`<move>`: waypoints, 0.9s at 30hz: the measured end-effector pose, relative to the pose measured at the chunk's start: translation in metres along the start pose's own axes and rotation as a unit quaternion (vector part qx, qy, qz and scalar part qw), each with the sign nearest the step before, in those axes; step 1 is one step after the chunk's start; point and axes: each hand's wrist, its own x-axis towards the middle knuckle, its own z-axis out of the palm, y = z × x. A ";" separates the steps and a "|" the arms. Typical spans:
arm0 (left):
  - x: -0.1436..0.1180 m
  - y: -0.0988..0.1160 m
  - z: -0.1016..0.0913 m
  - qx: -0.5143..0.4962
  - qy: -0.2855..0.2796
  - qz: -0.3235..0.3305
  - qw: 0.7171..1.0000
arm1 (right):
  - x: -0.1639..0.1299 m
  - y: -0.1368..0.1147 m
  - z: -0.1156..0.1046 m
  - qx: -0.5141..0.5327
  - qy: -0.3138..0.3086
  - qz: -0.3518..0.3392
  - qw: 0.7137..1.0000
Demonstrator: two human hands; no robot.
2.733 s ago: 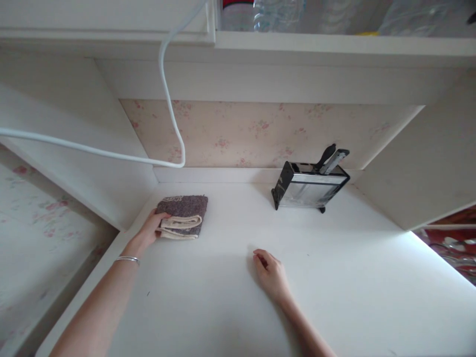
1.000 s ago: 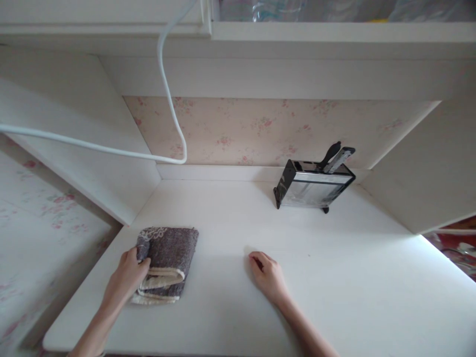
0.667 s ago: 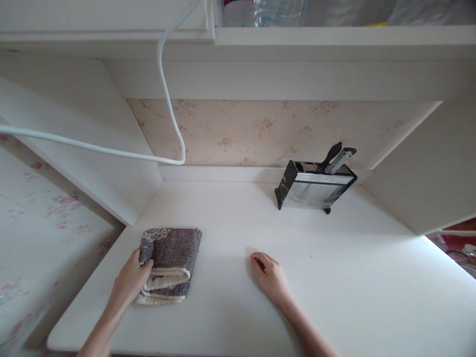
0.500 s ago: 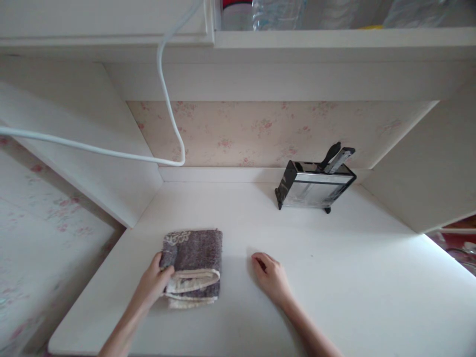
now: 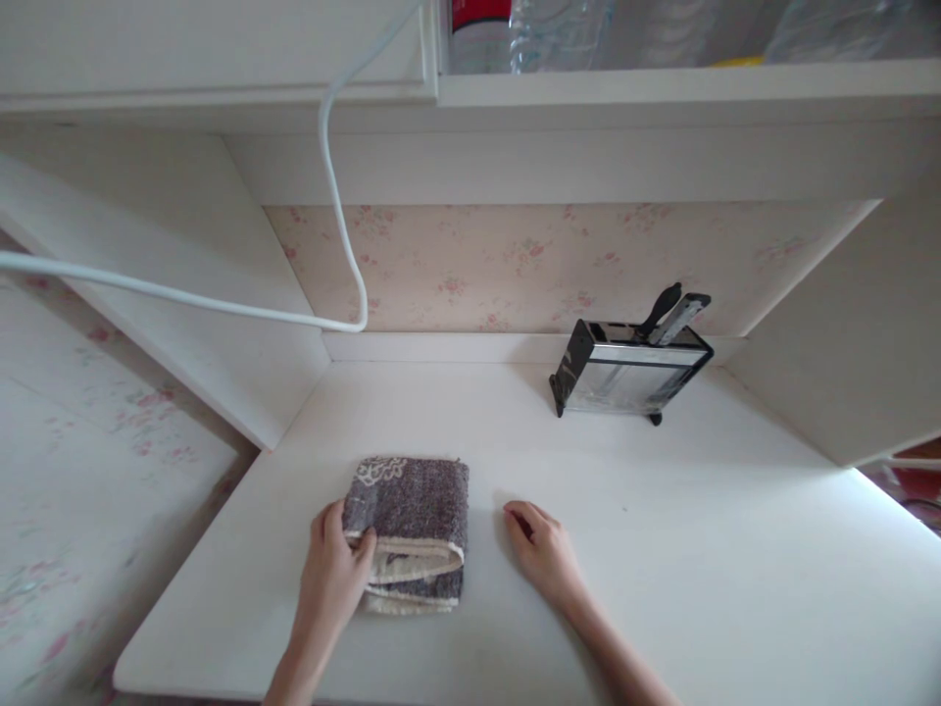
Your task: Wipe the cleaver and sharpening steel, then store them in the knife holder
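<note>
A folded purple-grey towel (image 5: 412,505) with a cream edge and a pale flower pattern at its far left corner lies on the white counter. My left hand (image 5: 336,559) is closed on the towel's left edge, thumb toward the front fold and fingers at the far side. To the right of the towel, and apart from it, my right hand (image 5: 540,549) rests on the counter with its fingers curled in. Nothing shows in that hand.
A black and clear knife block (image 5: 624,378) holding two handled tools stands at the back right. A white cable (image 5: 342,216) hangs across the upper left. Overhead, an open cabinet shelf (image 5: 662,88) holds plastic bottles. White panels flank the counter (image 5: 706,569).
My left hand and the towel have shifted to the right along the counter, closer to my right hand. My right hand stays in place; the view has moved slightly.
</note>
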 end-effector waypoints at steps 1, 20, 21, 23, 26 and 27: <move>-0.003 0.006 -0.003 0.033 0.048 0.039 0.998 | 0.000 0.000 0.000 -0.001 0.001 0.002 1.000; -0.028 0.089 0.050 -0.229 -0.205 0.112 0.945 | -0.001 -0.008 -0.033 0.146 0.071 0.121 0.979; -0.029 0.089 0.051 -0.251 -0.215 0.098 0.939 | 0.000 0.007 -0.048 0.151 0.097 0.135 0.974; -0.029 0.081 0.052 -0.273 -0.220 0.075 0.933 | -0.001 0.041 -0.083 0.168 0.145 0.173 0.960; -0.027 0.066 0.054 -0.269 -0.228 0.085 0.932 | -0.005 0.097 -0.136 0.097 0.183 0.239 0.949; -0.026 0.063 0.055 -0.267 -0.235 0.094 0.930 | -0.005 0.114 -0.151 0.041 0.196 0.253 0.946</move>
